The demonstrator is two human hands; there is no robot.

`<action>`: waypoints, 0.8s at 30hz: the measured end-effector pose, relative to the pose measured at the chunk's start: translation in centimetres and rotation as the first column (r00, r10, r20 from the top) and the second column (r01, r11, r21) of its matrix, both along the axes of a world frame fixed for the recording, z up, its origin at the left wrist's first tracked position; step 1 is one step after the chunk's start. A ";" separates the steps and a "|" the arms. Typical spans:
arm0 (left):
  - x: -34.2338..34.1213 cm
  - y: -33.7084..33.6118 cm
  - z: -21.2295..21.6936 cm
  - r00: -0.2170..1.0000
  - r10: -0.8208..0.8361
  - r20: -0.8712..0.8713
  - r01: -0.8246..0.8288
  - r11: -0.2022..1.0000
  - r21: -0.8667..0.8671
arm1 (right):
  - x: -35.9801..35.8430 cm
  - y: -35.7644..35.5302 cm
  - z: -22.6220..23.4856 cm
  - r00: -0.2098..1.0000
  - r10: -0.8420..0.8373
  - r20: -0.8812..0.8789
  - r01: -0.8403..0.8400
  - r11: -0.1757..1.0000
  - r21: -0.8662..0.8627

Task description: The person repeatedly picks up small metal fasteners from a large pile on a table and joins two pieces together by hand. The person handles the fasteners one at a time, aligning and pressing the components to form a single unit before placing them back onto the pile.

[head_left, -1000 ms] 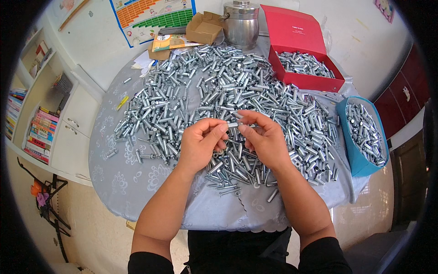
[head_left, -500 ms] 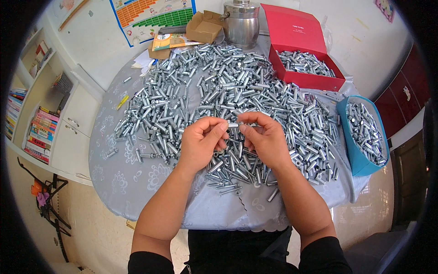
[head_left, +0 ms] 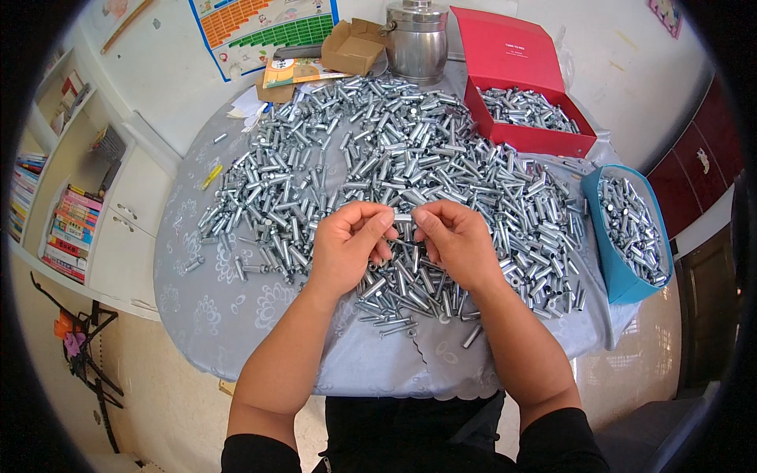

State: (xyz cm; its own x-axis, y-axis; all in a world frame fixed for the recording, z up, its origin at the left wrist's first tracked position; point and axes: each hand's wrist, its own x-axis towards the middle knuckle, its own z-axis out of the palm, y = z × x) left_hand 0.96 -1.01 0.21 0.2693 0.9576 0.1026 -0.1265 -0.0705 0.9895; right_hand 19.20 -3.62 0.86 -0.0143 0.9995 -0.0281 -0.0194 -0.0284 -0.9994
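Note:
Over the middle of the pile, my left hand (head_left: 345,243) and my right hand (head_left: 460,246) face each other with thumbs and forefingers pinched. Between them they hold a small silver expansion bolt (head_left: 403,217) level, one end in each pinch; the fingertips cover both of its ends. Below and all around lies a wide heap of loose expansion bolts (head_left: 430,154), made up of shiny sleeves, threaded rods and washers. A few bolts and washers lie apart near the front edge of the heap, between my forearms.
The round table has a grey patterned cloth (head_left: 213,315). A red box (head_left: 544,142) full of bolts stands back right, and a teal bin (head_left: 627,292) of bolts at the right edge. Behind are a steel pot (head_left: 416,47) and a cardboard box (head_left: 351,49); a yellow tool (head_left: 211,176) lies left.
My right forefinger has come down and closed in on the bolt's right end. The left hand and the heap look the same.

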 end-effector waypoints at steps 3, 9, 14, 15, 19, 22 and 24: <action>0.0 0.0 0.0 1.000 0.008 0.014 -0.007 1.000 -0.005 | -0.5 -0.1 0.0 0.994 -0.023 -0.109 0.030 0.998 0.062; 0.0 0.2 -0.2 1.000 -0.006 0.016 0.006 1.000 0.003 | -0.4 -0.2 0.1 0.995 -0.045 -0.086 0.050 0.997 0.057; 0.1 0.2 -0.2 1.000 -0.003 0.005 0.003 1.000 0.008 | -0.2 -0.1 0.2 0.998 -0.010 -0.067 0.006 0.999 -0.052; 0.1 0.2 -0.2 1.000 -0.004 0.016 0.004 1.000 0.003 | -0.2 -0.1 0.1 0.997 -0.018 -0.074 0.019 1.000 0.001; -0.1 0.2 -0.3 1.000 0.009 0.028 -0.008 1.000 -0.006 | -0.6 -0.1 0.3 0.990 -0.056 -0.130 0.062 0.997 0.044; 0.0 0.2 -0.1 1.000 0.008 0.027 -0.008 1.000 -0.007 | -0.2 0.1 -0.6 0.992 -0.122 -0.042 0.125 0.988 0.088; 0.0 0.2 -0.1 1.000 0.014 0.025 -0.014 1.000 -0.003 | -0.2 0.2 -0.6 0.981 -0.193 -0.021 0.194 0.973 0.128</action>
